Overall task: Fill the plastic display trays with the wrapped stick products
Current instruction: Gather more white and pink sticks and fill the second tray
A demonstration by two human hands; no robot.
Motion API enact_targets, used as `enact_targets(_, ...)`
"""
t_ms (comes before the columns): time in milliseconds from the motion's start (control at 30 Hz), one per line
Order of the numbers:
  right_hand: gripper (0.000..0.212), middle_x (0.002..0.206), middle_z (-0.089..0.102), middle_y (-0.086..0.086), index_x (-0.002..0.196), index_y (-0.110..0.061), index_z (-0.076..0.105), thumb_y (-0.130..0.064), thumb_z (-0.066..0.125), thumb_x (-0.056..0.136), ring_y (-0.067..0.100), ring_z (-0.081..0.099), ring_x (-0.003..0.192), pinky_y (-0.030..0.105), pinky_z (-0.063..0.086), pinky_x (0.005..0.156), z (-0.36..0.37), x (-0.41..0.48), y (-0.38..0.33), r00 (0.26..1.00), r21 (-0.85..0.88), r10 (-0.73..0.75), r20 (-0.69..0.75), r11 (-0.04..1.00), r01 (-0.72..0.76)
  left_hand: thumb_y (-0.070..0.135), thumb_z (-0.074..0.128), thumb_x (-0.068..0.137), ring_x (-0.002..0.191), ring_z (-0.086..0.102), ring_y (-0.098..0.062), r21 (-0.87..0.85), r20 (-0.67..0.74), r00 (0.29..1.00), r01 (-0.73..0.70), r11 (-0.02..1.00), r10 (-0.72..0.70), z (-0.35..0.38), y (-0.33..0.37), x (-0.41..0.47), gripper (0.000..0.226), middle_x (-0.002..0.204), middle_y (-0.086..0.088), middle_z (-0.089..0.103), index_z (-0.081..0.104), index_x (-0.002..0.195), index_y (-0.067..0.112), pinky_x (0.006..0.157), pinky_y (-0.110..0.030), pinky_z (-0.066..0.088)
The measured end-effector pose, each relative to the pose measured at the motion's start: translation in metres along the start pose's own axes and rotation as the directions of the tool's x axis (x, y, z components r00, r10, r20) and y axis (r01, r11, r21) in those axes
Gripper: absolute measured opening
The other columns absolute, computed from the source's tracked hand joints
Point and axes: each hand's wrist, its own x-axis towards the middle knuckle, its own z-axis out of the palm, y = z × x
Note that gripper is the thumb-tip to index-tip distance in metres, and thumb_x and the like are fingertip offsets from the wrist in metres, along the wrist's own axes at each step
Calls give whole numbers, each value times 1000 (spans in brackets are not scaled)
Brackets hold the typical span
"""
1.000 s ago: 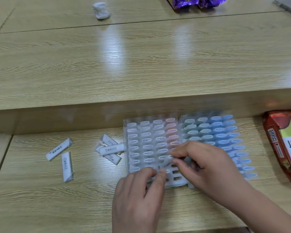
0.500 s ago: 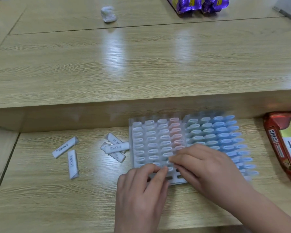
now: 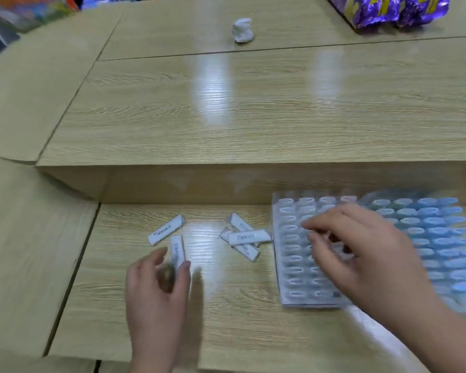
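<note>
White wrappers carry black print on every loose stick, but motion blur leaves none of it readable from my end. I count five loose sticks on the lower step of the wooden table (image 3: 113, 313), all to the 9 o'clock side of the trays. Two lie at about 8 o'clock in my view. The slanted stick (image 3: 166, 230) runs from 8 to 2 o'clock, and the near stick (image 3: 178, 249) just beside it runs almost 12 to 6. The pile of three sticks (image 3: 249, 236) sits near centre. Its top one lies roughly 9 to 3, with one end just beside the white tray (image 3: 288, 265), and the two beneath run about 10 to 4.

My operator's left hand (image 3: 156, 292) is at 7 o'clock, thumb and forefinger apart on either side of the near stick's 6 o'clock end. I cannot tell whether they have closed on it. The right hand (image 3: 366, 262) hovers over the white tray at 4 o'clock, fingers (image 3: 311, 226) loosely bent and spread, nothing visibly held.

Two trays lie side by side, long axes 12 to 6: the white one and the blue tray (image 3: 441, 232) at its 3 o'clock side, both showing rows of oval pockets. One crumpled tissue (image 3: 242, 29) sits at 12 o'clock. The purple foil packs (image 3: 388, 12) at 1 o'clock bear yellow lettering I cannot read.
</note>
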Motion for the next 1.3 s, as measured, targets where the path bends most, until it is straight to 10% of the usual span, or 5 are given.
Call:
enact_targets(167, 23, 110, 63, -6, 114, -27, 62, -28, 52, 94, 25, 50, 108, 37, 39, 87, 68, 46, -59, 903, -310, -5, 429, 939, 152, 46, 71, 81, 87, 54, -21, 259, 71, 997, -15, 966, -3, 1, 3, 29, 33, 92, 4, 51, 66, 102, 21, 63, -32, 39)
enact_targets(400, 32, 102, 65, 2, 112, -15, 60, -9, 44, 85, 28, 45, 104, 40, 29, 86, 100, 61, -70, 858, -620, 223, 464, 773, 134, 41, 74, 80, 71, 60, -6, 136, 156, 977, 126, 983, -147, -4, 3, 31, 17, 78, 13, 62, 61, 80, 30, 57, -29, 44)
enact_targets(767, 21, 85, 60, -14, 111, -39, 71, -40, 61, 93, 7, 59, 78, 16, 43, 69, 29, 12, -32, 972, 352, 27, 234, 929, -111, 50, 61, 91, 58, 69, -8, -317, 270, 958, -11, 948, 102, -28, 53, -5, 14, 79, 12, 71, 53, 86, 40, 59, -39, 54)
enact_targets(1033, 23, 101, 63, -20, 116, -54, 53, -42, 51, 96, 3, 61, 83, 10, 42, 72, -49, -49, 41, 947, 203, 304, 105, 926, -320, 41, 52, 88, 65, 57, 9, -305, 368, 764, -440, 845, 531, -11, 116, -63, 18, 87, 23, 61, 61, 102, 47, 57, -2, 40)
enact_targets(1300, 24, 75, 58, -22, 95, -39, 57, -35, 75, 79, -3, 55, 69, 4, 38, 65, -65, -70, 64, 965, 86, 249, 81, 963, -255, 46, 52, 79, 72, 50, -4, -4, 361, 686, -676, 737, 631, 24, 133, -82, 20, 69, 19, 61, 66, 88, 34, 62, -17, 42)
